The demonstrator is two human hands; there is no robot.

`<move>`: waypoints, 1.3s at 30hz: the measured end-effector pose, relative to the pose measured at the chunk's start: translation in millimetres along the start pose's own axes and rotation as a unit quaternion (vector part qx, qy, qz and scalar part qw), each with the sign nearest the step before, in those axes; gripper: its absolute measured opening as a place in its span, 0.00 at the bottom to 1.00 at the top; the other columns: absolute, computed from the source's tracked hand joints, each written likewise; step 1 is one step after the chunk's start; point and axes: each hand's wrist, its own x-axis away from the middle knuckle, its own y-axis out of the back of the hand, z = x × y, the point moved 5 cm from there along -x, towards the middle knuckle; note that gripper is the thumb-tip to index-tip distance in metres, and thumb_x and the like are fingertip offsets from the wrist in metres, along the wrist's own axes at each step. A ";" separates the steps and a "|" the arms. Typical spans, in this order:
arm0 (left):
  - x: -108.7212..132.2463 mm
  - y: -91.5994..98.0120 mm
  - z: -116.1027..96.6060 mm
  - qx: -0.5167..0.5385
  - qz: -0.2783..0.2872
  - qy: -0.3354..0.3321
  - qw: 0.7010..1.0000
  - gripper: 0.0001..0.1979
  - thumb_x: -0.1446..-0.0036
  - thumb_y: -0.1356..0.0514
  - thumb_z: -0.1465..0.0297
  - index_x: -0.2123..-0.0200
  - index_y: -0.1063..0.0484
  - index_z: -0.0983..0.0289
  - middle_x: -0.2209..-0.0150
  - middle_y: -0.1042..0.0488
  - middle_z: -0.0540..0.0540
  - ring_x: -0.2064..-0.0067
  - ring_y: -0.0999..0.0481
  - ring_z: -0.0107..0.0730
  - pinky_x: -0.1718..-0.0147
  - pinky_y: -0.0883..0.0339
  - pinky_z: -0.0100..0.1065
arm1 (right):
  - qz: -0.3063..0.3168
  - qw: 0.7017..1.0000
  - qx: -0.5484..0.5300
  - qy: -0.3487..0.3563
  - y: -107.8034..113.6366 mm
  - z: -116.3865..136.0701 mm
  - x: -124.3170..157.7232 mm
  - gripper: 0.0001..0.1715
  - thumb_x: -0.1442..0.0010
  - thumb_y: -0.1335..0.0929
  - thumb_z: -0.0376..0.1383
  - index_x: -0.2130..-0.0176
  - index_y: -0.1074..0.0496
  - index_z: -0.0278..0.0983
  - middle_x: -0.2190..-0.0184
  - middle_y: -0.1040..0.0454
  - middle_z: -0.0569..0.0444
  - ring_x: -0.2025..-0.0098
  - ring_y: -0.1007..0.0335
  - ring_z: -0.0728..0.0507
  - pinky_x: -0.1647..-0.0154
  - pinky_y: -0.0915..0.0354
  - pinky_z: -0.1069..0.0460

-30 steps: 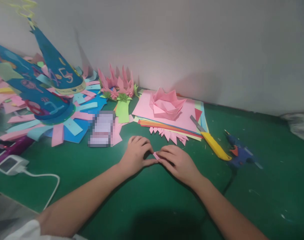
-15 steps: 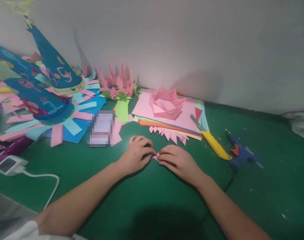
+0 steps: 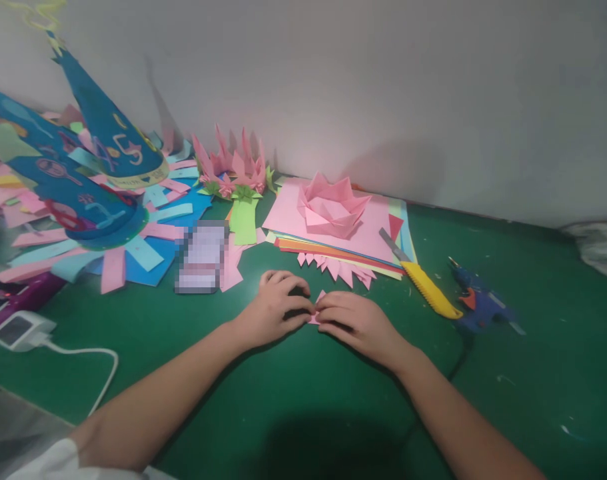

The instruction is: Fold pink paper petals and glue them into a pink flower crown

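A small piece of pink paper (image 3: 314, 319) lies on the green table between my fingertips, mostly covered by them. My left hand (image 3: 278, 308) pinches its left side, with the fingers curled and the thumb low. From the other side, my right hand (image 3: 356, 323) presses on the paper with its fingers together; a pink tip shows above the index finger. Just beyond my hands is a row of pink pointed paper pieces (image 3: 336, 267). They lie in front of a stack of coloured paper (image 3: 278, 217), which carries a pink folded paper lotus (image 3: 333, 207).
A yellow utility knife (image 3: 430, 290) with its blade out lies right of the stack, touching a blue glue gun (image 3: 486, 303). Left are a blurred phone (image 3: 203, 257), a pink paper crown (image 3: 233, 167), blue cone hats (image 3: 103, 120) and a white charger (image 3: 20, 330) with cable.
The pink paper has shifted slightly between my fingers, and its tip now shows above my right index finger. My left fingertips have moved a little to the right.
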 end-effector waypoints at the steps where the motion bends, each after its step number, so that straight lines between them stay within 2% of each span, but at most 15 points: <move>1: 0.1 0.0 -0.4 0.001 0.001 -0.001 1.000 0.08 0.42 0.44 0.65 0.64 0.25 0.55 0.57 0.30 0.53 0.53 0.37 0.37 0.53 0.50 0.43 | 0.001 1.000 0.003 0.003 0.0 0.5 0.1 0.09 0.38 0.38 0.35 0.63 0.27 0.40 0.61 0.26 0.52 0.56 0.32 0.45 0.53 0.35 0.48; 12: 0.9 -0.3 -3.2 -0.003 -0.021 0.034 0.999 0.05 0.47 0.42 0.66 0.68 0.25 0.56 0.56 0.31 0.52 0.52 0.37 0.38 0.51 0.51 0.46 | -0.012 0.999 0.021 0.032 1.2 2.4 1.1 0.09 0.39 0.37 0.33 0.62 0.28 0.40 0.59 0.25 0.52 0.55 0.31 0.46 0.54 0.33 0.49; 19: 0.7 -1.7 -3.9 -0.004 -0.033 0.053 0.998 0.07 0.45 0.43 0.64 0.70 0.26 0.57 0.56 0.31 0.52 0.52 0.37 0.37 0.51 0.51 0.46 | -0.010 0.998 0.042 0.036 -1.5 1.4 2.4 0.09 0.39 0.38 0.33 0.63 0.28 0.39 0.58 0.25 0.51 0.54 0.31 0.45 0.52 0.34 0.47; 28: 0.3 -3.1 -1.6 0.002 -0.024 0.060 0.998 0.06 0.45 0.42 0.66 0.72 0.26 0.57 0.56 0.31 0.51 0.52 0.37 0.37 0.50 0.50 0.46 | -0.002 0.999 0.030 0.040 1.0 1.4 2.6 0.09 0.38 0.38 0.32 0.62 0.28 0.39 0.56 0.26 0.52 0.52 0.32 0.46 0.50 0.35 0.49; 39: 0.0 -3.6 2.0 0.015 -0.013 0.079 0.997 0.06 0.45 0.41 0.67 0.71 0.24 0.56 0.55 0.30 0.49 0.51 0.38 0.37 0.48 0.51 0.47 | -0.030 1.000 -0.003 0.001 -2.1 -4.9 0.3 0.09 0.40 0.37 0.31 0.64 0.29 0.41 0.61 0.25 0.54 0.54 0.31 0.45 0.51 0.36 0.48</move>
